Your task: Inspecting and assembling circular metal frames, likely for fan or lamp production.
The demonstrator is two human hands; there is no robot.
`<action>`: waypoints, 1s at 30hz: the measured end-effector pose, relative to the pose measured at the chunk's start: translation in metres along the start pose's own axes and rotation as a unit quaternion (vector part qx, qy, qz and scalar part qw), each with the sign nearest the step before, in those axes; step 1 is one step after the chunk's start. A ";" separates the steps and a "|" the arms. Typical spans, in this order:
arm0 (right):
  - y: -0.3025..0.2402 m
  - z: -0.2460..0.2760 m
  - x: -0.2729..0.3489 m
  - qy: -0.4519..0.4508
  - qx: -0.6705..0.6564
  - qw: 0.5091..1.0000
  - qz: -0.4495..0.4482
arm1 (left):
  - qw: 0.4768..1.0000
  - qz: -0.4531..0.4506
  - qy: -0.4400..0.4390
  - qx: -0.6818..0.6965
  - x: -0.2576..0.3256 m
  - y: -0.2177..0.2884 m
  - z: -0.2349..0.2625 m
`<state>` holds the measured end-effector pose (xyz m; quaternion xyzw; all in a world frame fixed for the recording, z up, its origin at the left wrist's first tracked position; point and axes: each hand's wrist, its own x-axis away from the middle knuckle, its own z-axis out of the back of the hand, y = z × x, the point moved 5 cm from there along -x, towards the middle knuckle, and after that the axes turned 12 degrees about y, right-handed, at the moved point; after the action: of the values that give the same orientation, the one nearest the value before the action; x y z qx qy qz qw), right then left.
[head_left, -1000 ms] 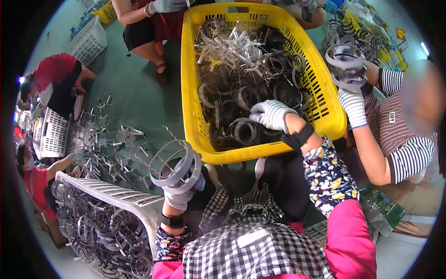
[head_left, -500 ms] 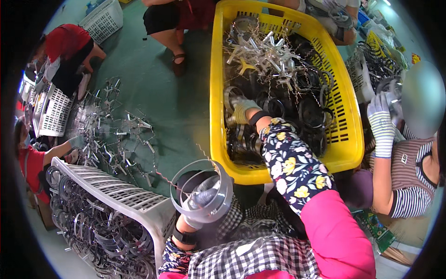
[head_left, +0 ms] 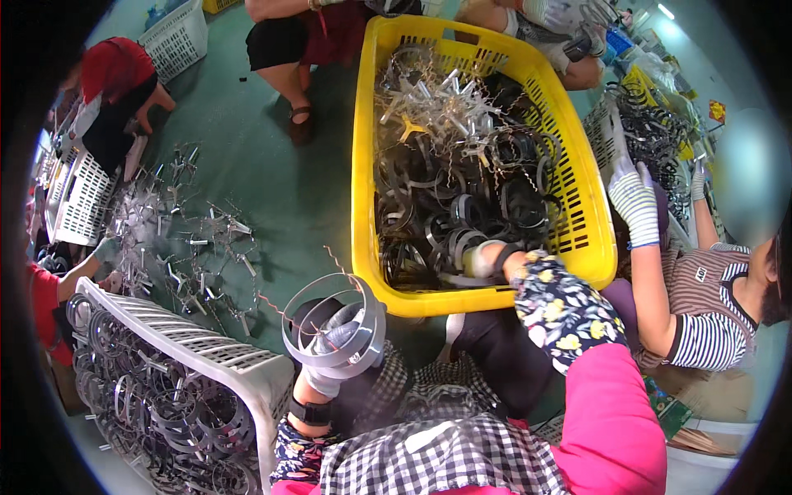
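My gloved left hand (head_left: 340, 328) is closed on a grey metal ring (head_left: 369, 330) in front of my lap. Thin copper-coloured wires (head_left: 276, 308) stick out from that ring. My gloved right hand (head_left: 483, 259) reaches down inside the front wall of a big yellow basket (head_left: 487, 300). Dark and grey rings (head_left: 466, 210) lie heaped around it there, and its fingers are hidden among them. Toward the basket's far end rests a tangle of silvery pronged metal parts (head_left: 450, 107) with twisted wires, and one yellow pronged piece (head_left: 411, 127) sits at its edge.
A white basket (head_left: 186, 318) full of rings stands at my left. Beyond it, pronged metal parts (head_left: 202, 256) lie scattered on the green floor (head_left: 272, 198). At right, a person in striped gloves (head_left: 634, 206) sits close to the yellow basket. Other people work on the left and far side.
My right hand has moved from the yellow basket's left side toward me, to its front wall. The left hand still holds the ring. The right-hand neighbour's glove has lowered.
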<state>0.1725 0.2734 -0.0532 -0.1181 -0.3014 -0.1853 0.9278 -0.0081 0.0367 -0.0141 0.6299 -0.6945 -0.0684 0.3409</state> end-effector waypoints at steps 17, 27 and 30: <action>0.049 0.055 0.108 0.290 -0.129 0.909 -0.270 | 0.978 -0.101 0.085 -0.164 -0.002 0.001 -0.019; -0.042 0.061 0.139 0.508 -0.483 0.702 -0.129 | 0.981 -0.072 -0.030 -0.176 -0.016 -0.021 -0.066; -0.067 0.046 0.138 0.519 -0.541 0.657 -0.078 | 0.996 0.021 -0.027 -0.080 -0.013 -0.025 -0.084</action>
<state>0.2250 0.1902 0.0737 -0.4594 0.3746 -0.4189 0.6879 0.0596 0.0714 0.0316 0.5835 -0.7091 -0.1340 0.3726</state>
